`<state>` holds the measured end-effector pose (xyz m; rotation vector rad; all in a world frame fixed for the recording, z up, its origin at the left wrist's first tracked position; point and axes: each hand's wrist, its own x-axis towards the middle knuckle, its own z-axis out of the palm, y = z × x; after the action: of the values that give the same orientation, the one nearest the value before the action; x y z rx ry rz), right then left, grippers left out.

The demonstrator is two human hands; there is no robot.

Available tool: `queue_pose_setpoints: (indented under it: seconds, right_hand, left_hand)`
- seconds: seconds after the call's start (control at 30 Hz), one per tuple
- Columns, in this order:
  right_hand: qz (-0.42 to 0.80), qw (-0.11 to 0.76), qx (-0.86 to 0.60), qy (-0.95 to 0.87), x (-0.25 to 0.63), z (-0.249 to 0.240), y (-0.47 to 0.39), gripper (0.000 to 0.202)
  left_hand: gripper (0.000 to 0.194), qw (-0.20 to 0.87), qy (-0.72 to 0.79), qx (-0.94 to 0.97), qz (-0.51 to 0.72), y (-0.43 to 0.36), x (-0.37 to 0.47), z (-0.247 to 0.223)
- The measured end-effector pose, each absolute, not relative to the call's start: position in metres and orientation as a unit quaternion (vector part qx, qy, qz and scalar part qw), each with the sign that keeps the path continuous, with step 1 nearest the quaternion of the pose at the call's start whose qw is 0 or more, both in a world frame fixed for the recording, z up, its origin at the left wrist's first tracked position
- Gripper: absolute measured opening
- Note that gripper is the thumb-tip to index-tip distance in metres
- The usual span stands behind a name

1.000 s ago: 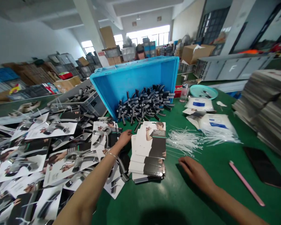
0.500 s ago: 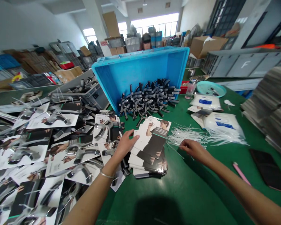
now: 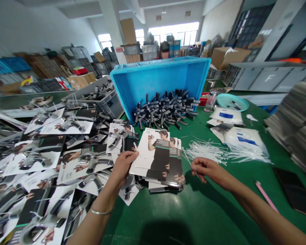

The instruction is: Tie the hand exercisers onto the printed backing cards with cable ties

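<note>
My left hand [image 3: 124,166] pinches the left edge of a printed card [image 3: 149,153], which lies partly over a stack of similar cards [image 3: 177,163]. Right of the stack, my right hand [image 3: 203,170] has its fingers closed on a thin white cable tie [image 3: 186,157]. A loose pile of white ties [image 3: 206,151] lies just beyond it. Behind the cards, grey and black hand grips [image 3: 165,107] spill out of a blue crate [image 3: 158,76] tipped on its side. Cards with grips fastened on them [image 3: 84,161] cover the left side.
Plastic bags of ties [image 3: 244,137], a pink pen [image 3: 266,196] and a dark phone [image 3: 294,190] lie to the right. A clear bottle [image 3: 210,101] and a turquoise plate [image 3: 232,102] stand behind. A grey crate [image 3: 109,103] holds more grips. A person [image 3: 164,49] is beyond the blue crate.
My left hand has taken hold of a card and shifted it leftward off the stack. My right hand has drawn back from the pile with a tie. The view has shifted slightly.
</note>
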<state>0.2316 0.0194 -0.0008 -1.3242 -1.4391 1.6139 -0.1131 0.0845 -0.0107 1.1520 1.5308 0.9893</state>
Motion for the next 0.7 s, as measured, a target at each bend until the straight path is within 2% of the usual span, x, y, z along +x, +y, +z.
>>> queue_pose_setpoints:
  seconds: [0.1, 0.27, 0.33, 0.47, 0.6, 0.7]
  right_hand:
    - [0.608, 0.329, -0.485, -0.535, 0.217, 0.001, 0.026, 0.029]
    - [0.595, 0.418, -0.435, -0.53, 0.185, 0.021, 0.036, 0.022]
    - [0.606, 0.43, -0.415, -0.525, 0.168, 0.029, 0.038, 0.022]
    - [0.629, 0.451, -0.39, -0.498, 0.128, 0.027, 0.044, 0.026]
    - [0.637, 0.479, -0.377, -0.472, 0.097, 0.009, 0.05, 0.03]
    - [0.62, 0.49, -0.379, -0.482, 0.091, 0.0, 0.052, 0.027]
  left_hand:
    - [0.039, 0.58, 0.567, 0.409, 0.419, 0.065, -0.113, -0.008]
    - [0.034, 0.576, 0.553, 0.442, 0.409, 0.051, -0.112, -0.018]
    - [0.033, 0.534, 0.56, 0.477, 0.417, 0.049, -0.116, -0.022]
    - [0.035, 0.321, 0.624, 0.591, 0.398, 0.043, -0.124, -0.026]
    - [0.035, 0.297, 0.62, 0.67, 0.281, 0.033, -0.12, -0.021]
    - [0.037, 0.243, 0.602, 0.712, 0.269, 0.03, -0.104, -0.015]
